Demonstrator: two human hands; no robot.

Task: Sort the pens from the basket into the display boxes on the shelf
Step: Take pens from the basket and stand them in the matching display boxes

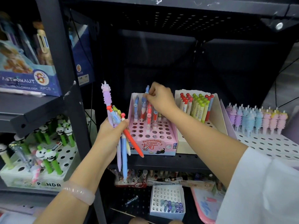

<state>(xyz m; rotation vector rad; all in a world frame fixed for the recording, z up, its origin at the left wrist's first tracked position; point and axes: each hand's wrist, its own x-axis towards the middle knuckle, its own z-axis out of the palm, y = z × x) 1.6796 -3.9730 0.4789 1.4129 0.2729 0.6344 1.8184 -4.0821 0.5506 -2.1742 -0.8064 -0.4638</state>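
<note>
Head view: left hand (111, 135) wrapped around a mixed bundle of pens (120, 135), among them a purple ridged unicorn pen (106, 96) rising highest and a red pen (132, 143) slanting down to the right. Right hand (159, 98) reaching over the pink display box (159, 147) on the shelf (169, 160), fingertips pinching the top of a blue pen (146, 90) standing at the box's back row beside other blue and red pens. Just right of it, a cream box (215, 117) with red and green pens; farther right, a white perforated tray (267, 143) of pastel pens. On the left wrist, a pale pink bangle (80, 194).
</note>
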